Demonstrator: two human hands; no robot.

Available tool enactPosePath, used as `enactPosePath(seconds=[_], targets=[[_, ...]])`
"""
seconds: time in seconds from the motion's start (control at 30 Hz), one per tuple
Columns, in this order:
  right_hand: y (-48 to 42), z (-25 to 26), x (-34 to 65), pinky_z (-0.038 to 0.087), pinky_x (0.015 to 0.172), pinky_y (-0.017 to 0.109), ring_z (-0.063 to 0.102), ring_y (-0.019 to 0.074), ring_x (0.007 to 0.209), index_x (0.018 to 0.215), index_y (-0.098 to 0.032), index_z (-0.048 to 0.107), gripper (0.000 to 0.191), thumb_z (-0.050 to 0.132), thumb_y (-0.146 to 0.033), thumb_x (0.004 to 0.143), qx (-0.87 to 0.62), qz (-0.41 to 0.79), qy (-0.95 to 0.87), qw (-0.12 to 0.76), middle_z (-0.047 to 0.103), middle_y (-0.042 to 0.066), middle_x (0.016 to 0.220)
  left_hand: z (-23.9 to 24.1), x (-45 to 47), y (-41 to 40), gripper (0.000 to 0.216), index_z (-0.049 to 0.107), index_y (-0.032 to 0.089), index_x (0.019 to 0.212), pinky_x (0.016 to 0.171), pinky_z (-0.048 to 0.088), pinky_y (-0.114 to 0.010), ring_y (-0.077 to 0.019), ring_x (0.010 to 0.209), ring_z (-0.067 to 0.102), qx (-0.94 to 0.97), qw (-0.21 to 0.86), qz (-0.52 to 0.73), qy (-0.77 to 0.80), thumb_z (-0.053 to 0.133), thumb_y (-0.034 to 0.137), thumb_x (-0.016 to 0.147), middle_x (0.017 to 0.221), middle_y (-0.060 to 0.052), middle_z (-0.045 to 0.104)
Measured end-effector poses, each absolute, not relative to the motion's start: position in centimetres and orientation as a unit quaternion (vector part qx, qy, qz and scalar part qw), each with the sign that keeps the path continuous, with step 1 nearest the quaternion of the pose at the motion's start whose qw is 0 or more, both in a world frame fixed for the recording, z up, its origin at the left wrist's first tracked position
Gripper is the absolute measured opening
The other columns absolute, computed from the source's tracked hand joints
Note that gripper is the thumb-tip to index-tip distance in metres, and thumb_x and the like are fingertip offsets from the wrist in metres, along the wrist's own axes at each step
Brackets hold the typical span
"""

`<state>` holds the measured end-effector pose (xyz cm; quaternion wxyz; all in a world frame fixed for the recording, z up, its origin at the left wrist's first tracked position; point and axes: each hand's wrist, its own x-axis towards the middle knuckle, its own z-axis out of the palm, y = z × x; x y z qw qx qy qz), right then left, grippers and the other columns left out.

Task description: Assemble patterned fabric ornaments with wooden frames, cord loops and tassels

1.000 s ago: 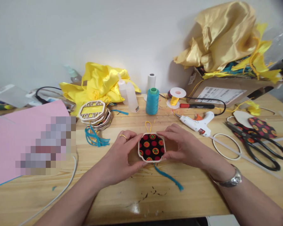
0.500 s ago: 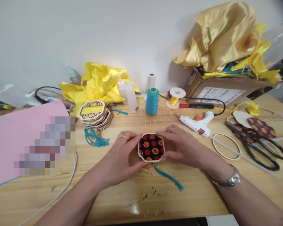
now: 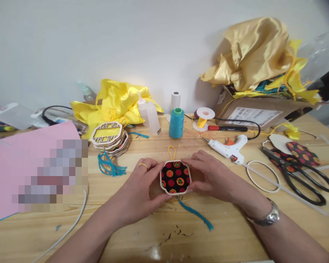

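Note:
A small ornament with black cloth dotted red and yellow, a pale wooden rim, a yellow loop on top and a teal tassel below lies on the wooden table. My left hand, with a gold ring, grips its left edge with thumb and fingers. My right hand, a silver watch on the wrist, pinches its right edge. Both hands press the ornament between them.
A stack of finished ornaments with teal tassels sits to the left, by a pink sheet. Behind are yellow satin, plastic bottles and a teal thread spool. A glue gun, white ring, scissors and cardboard box lie right.
Both hands stay on the ornament with the same grip. The whole scene sits slightly lower in the picture, so my head has tilted up a little.

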<state>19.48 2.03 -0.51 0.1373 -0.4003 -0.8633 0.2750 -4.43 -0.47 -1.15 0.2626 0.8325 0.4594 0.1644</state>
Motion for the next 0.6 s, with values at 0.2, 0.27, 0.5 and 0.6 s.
enactPosePath(seconds=[0.2, 0.27, 0.5, 0.6], targets=[[2.11, -0.73, 19.55, 0.041, 0.077, 0.035, 0.048, 0.0232, 0.091, 0.122, -0.024, 0.054, 0.047, 0.067, -0.036, 0.079, -0.402, 0.274, -0.864, 0.131, 0.057, 0.006, 0.096, -1.17, -4.44, -0.51, 0.057, 0.040, 0.029, 0.133, 0.091, 0.044, -0.044, -0.0259, 0.107, 0.045, 0.834, 0.261, 0.154, 0.461, 0.060, 0.040, 0.081, 0.114, -0.008, 0.047], [2.12, -0.73, 19.55, 0.041, 0.078, 0.036, 0.048, 0.0232, 0.092, 0.123, -0.023, 0.054, 0.048, 0.067, -0.036, 0.079, -0.402, 0.275, -0.864, 0.128, 0.057, 0.006, 0.097, -1.12, -4.41, -0.51, 0.057, 0.041, 0.029, 0.133, 0.091, 0.044, -0.044, -0.0261, 0.107, 0.046, 0.834, 0.260, 0.155, 0.461, 0.061, 0.039, 0.081, 0.114, -0.008, 0.048], [1.92, -0.43, 19.51, 0.042, 0.078, 0.037, 0.048, 0.0230, 0.092, 0.120, -0.022, 0.054, 0.046, 0.067, -0.037, 0.079, -0.403, 0.274, -0.865, 0.118, 0.057, 0.006, 0.098, -1.12, -4.42, -0.45, 0.060, 0.041, 0.029, 0.132, 0.092, 0.045, -0.042, -0.0260, 0.109, 0.046, 0.835, 0.253, 0.151, 0.465, 0.063, 0.041, 0.078, 0.115, -0.007, 0.048], [1.88, -0.56, 19.81, 0.043, 0.078, 0.037, 0.048, 0.0226, 0.092, 0.122, -0.021, 0.053, 0.050, 0.068, -0.038, 0.078, -0.403, 0.275, -0.863, 0.133, 0.057, 0.006, 0.099, -1.30, -4.58, -0.45, 0.061, 0.040, 0.027, 0.132, 0.094, 0.044, -0.044, -0.0271, 0.111, 0.044, 0.834, 0.246, 0.149, 0.471, 0.063, 0.044, 0.078, 0.117, -0.009, 0.046]])
